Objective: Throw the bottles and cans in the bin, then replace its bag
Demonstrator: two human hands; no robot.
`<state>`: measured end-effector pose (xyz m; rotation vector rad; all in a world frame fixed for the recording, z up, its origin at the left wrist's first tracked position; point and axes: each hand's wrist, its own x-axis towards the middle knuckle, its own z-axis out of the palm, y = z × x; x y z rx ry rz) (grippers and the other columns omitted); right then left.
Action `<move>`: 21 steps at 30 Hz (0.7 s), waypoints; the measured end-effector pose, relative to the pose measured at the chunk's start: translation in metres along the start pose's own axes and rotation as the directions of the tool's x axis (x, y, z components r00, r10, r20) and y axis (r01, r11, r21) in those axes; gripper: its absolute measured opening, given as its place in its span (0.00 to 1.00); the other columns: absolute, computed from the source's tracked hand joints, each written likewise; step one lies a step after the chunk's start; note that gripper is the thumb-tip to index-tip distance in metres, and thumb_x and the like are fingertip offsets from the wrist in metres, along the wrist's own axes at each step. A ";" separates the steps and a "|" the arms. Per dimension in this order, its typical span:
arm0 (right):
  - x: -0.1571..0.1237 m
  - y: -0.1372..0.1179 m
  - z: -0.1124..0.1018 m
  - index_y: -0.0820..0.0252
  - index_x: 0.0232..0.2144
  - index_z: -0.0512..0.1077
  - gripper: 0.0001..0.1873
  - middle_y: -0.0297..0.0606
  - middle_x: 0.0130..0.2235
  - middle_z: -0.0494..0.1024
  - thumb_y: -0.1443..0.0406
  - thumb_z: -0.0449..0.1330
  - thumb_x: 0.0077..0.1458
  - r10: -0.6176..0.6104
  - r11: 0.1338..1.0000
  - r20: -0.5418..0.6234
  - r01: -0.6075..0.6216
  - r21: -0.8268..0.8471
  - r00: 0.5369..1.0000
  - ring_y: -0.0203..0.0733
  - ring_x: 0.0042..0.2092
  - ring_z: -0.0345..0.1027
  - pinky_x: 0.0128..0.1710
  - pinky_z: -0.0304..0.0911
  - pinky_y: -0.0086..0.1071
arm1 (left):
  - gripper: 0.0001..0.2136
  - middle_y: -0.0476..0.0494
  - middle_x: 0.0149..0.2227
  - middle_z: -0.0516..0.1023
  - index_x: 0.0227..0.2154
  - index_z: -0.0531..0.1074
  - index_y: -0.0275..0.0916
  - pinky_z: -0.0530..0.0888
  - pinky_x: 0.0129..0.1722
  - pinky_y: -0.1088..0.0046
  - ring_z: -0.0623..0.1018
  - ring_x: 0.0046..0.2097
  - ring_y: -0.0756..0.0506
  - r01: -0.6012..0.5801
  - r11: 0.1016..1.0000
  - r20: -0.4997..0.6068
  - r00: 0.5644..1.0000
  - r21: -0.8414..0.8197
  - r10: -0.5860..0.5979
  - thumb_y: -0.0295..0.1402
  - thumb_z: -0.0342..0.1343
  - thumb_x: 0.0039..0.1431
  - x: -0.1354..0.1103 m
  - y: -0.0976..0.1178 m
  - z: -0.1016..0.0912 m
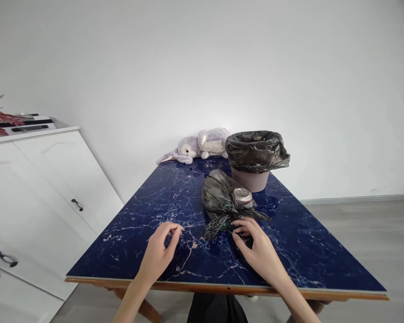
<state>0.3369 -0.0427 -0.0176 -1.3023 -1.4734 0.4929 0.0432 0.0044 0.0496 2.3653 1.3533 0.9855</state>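
On the table lies a knotted black plastic bag (218, 193), filled and bulging. The metal end of a drink can (243, 195) shows at its right side, and bits of green show through near the knot. My right hand (254, 246) is at the bag's near edge, fingers curved and the thumb apart from them; the fingertips look to touch the loose plastic without gripping it. Left of the bag, my left hand (160, 251) hovers over the table with its thumb and index fingertips together, and nothing shows between them.
Behind the bag stands a pinkish bin (251, 180) lined with a black bag (257, 154). A plush rabbit (202, 143) lies at the far edge of the blue marbled table (148, 197). White cabinets (47, 193) stand at the left, against the wall.
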 end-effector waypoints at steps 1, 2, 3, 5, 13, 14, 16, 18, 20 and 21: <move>0.000 -0.001 0.000 0.53 0.51 0.75 0.14 0.45 0.54 0.75 0.56 0.56 0.69 -0.004 1.000 0.014 0.004 0.002 1.000 0.46 0.47 0.78 0.49 0.75 0.40 | 0.14 0.40 0.47 0.82 0.46 0.76 0.44 0.75 0.53 0.64 0.80 0.50 0.40 -0.075 0.997 -0.012 0.997 0.022 0.076 0.43 0.48 0.76 0.006 0.010 0.003; 0.000 -0.002 0.000 0.53 0.51 0.75 0.14 0.45 0.55 0.74 0.57 0.56 0.69 -0.009 1.000 0.027 0.009 0.004 1.000 0.46 0.47 0.78 0.48 0.75 0.40 | 0.13 0.39 0.49 0.81 0.48 0.75 0.44 0.74 0.56 0.62 0.79 0.53 0.40 -0.153 0.987 -0.018 0.988 0.053 0.154 0.41 0.48 0.76 0.014 0.020 0.007; 0.000 -0.003 0.000 0.52 0.52 0.75 0.14 0.45 0.56 0.74 0.57 0.56 0.69 -0.014 1.000 0.040 0.013 0.007 0.999 0.46 0.47 0.78 0.49 0.75 0.40 | 0.12 0.38 0.52 0.80 0.50 0.75 0.44 0.72 0.59 0.60 0.78 0.56 0.39 -0.226 0.970 -0.013 0.973 0.091 0.228 0.39 0.48 0.76 0.023 0.030 0.011; -0.001 -0.004 -0.001 0.52 0.53 0.74 0.15 0.45 0.57 0.73 0.58 0.56 0.69 -0.022 1.000 0.066 0.021 0.017 0.998 0.46 0.48 0.78 0.49 0.75 0.39 | 0.12 0.38 0.58 0.78 0.55 0.73 0.44 0.69 0.64 0.55 0.74 0.62 0.37 -0.355 0.920 0.033 0.935 0.168 0.354 0.36 0.48 0.76 0.043 0.049 0.021; 0.001 -0.008 0.001 0.51 0.61 0.72 0.22 0.46 0.64 0.69 0.62 0.58 0.66 -0.024 0.997 0.044 0.020 0.079 0.999 0.44 0.46 0.79 0.51 0.76 0.39 | 0.23 0.40 0.61 0.77 0.66 0.67 0.44 0.68 0.63 0.52 0.71 0.65 0.36 -0.650 0.726 0.326 0.752 0.225 0.573 0.25 0.48 0.71 0.112 0.088 0.053; 0.002 -0.009 0.000 0.52 0.61 0.71 0.22 0.46 0.64 0.70 0.63 0.58 0.66 -0.025 0.996 0.053 0.020 0.090 0.998 0.44 0.46 0.79 0.50 0.76 0.39 | 0.21 0.39 0.58 0.79 0.64 0.68 0.43 0.69 0.62 0.53 0.72 0.63 0.36 -0.659 0.718 0.333 0.744 0.224 0.579 0.26 0.50 0.71 0.116 0.089 0.055; 0.004 -0.010 -0.001 0.52 0.62 0.71 0.23 0.46 0.60 0.72 0.63 0.57 0.66 -0.029 0.994 0.078 0.021 0.109 0.997 0.44 0.46 0.79 0.49 0.77 0.39 | 0.17 0.39 0.54 0.80 0.60 0.72 0.41 0.71 0.59 0.54 0.75 0.58 0.37 -0.678 0.701 0.334 0.728 0.221 0.599 0.27 0.50 0.72 0.121 0.092 0.059; 0.005 -0.011 -0.002 0.53 0.63 0.70 0.23 0.45 0.56 0.74 0.63 0.56 0.67 -0.039 0.991 0.096 0.026 0.134 0.995 0.44 0.46 0.79 0.47 0.77 0.38 | 0.14 0.40 0.51 0.82 0.55 0.76 0.40 0.72 0.56 0.56 0.77 0.55 0.39 -0.706 0.675 0.327 0.703 0.216 0.631 0.26 0.49 0.73 0.123 0.094 0.063; 0.006 -0.012 -0.003 0.54 0.63 0.70 0.23 0.44 0.55 0.75 0.64 0.56 0.67 -0.054 0.986 0.094 0.038 0.164 0.994 0.43 0.45 0.79 0.46 0.76 0.37 | 0.13 0.41 0.49 0.83 0.50 0.78 0.40 0.72 0.55 0.57 0.78 0.53 0.40 -0.724 0.656 0.300 0.687 0.212 0.662 0.26 0.48 0.74 0.123 0.098 0.066; 0.006 -0.012 -0.003 0.55 0.63 0.70 0.23 0.45 0.55 0.75 0.64 0.55 0.68 -0.059 0.983 0.086 0.043 0.179 0.994 0.43 0.45 0.78 0.46 0.76 0.36 | 0.13 0.42 0.48 0.84 0.48 0.79 0.40 0.72 0.54 0.58 0.79 0.52 0.41 -0.724 0.658 0.276 0.689 0.208 0.670 0.25 0.49 0.75 0.124 0.099 0.067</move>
